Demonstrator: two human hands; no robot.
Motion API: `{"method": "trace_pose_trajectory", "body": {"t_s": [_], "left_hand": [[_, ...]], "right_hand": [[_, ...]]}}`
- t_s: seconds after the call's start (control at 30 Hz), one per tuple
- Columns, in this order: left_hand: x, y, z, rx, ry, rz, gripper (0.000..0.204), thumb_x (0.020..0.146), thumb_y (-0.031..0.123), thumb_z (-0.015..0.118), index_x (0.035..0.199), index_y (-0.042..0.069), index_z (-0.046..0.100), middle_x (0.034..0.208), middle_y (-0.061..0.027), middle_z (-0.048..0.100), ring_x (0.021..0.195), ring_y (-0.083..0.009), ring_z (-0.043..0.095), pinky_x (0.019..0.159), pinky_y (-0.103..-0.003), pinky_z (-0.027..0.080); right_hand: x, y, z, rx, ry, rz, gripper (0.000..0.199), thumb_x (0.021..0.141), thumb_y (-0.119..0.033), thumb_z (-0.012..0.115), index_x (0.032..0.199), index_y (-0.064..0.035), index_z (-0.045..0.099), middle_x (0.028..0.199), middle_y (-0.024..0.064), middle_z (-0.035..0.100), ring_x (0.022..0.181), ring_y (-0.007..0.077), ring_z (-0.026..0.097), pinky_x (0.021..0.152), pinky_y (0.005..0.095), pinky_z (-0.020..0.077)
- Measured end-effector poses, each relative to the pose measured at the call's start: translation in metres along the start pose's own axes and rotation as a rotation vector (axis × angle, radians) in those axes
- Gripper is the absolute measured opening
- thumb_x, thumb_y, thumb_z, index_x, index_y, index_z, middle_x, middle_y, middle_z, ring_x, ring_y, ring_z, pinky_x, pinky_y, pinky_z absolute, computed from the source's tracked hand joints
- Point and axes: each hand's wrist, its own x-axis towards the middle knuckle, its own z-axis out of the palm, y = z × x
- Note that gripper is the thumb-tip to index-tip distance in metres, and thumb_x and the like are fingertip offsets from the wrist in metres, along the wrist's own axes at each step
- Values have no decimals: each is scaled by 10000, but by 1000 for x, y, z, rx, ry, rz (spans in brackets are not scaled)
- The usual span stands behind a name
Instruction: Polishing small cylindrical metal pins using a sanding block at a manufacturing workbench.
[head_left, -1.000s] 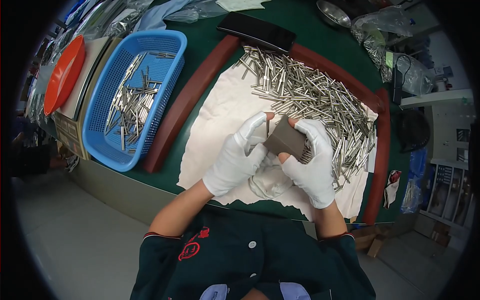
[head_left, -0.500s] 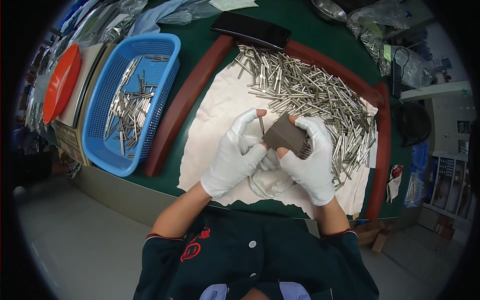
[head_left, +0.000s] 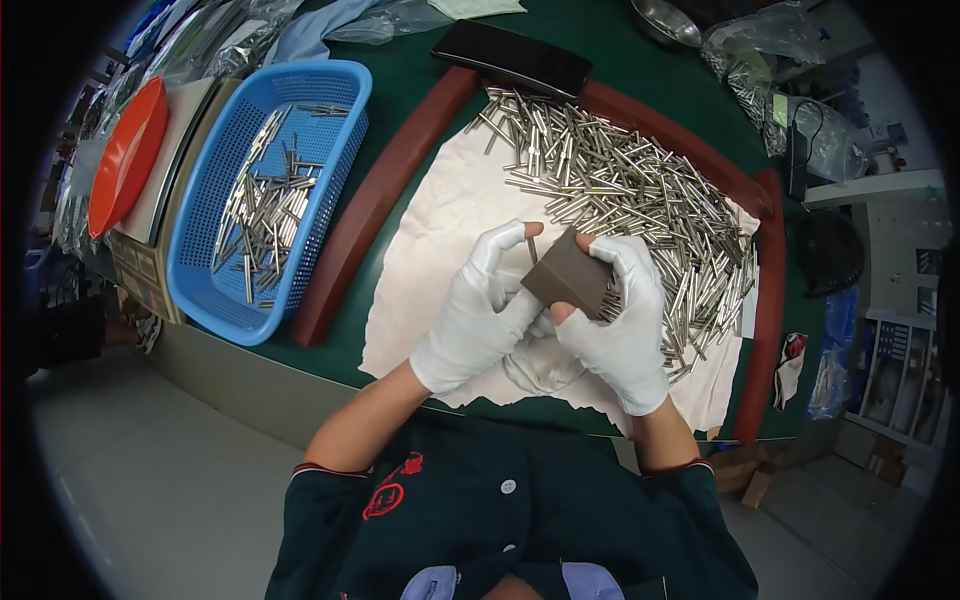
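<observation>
1. Left hand (head_left: 470,318): white-gloved, forefinger tip bare; curled, holding a pin (head_left: 533,250) on end, forefinger at its top. The block masks the lower end; the thumb's part cannot be told.
2. Pin: slim, straight, grey metal. Judged light, stiff and hard to break, but slick and apt to roll; best taken at mid-length or by both ends.
3. Right hand (head_left: 637,310): gloved likewise, pinching the block (head_left: 568,272) between thumb on the near edge and finger on the far one.
4. Block: above the cloth (head_left: 415,250), one corner toward the left hand. Judged firm and unlikely to slip; weight not determinable. Best held by opposite edges. Appearance: brown-grey, matt, flat-faced, crisp-edged.
5. Pile (head_left: 640,190): bright pins, criss-crossed, covering the cloth's far right part.
6. Basket (head_left: 228,327): blue, perforated, left of the rail (head_left: 387,205); more pins inside.
7. Phone (head_left: 512,58): black, at the rail's far end.
</observation>
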Motion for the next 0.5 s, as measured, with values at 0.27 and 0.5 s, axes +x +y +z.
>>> {"method": "trace_pose_trajectory", "body": {"t_s": [0.27,0.5], "left_hand": [[-2,3,0,-1,-34,52,549,874,-67,511,1370,50,306,757,-83,634,667,-102,621,583,-232,492],[-2,4,0,-43,-28,57,550,881,-62,504,1374,59,294,776,-95,639,684,-121,636,604,-252,521]], "right_hand": [[-1,6,1,-38,56,-13,527,559,-181,767,1021,-6,583,949,127,541,880,277,543,766,370,449],[-1,5,1,-19,56,-9,517,557,-169,760,1015,-7,582,948,124,541,876,276,543,777,374,447]]}}
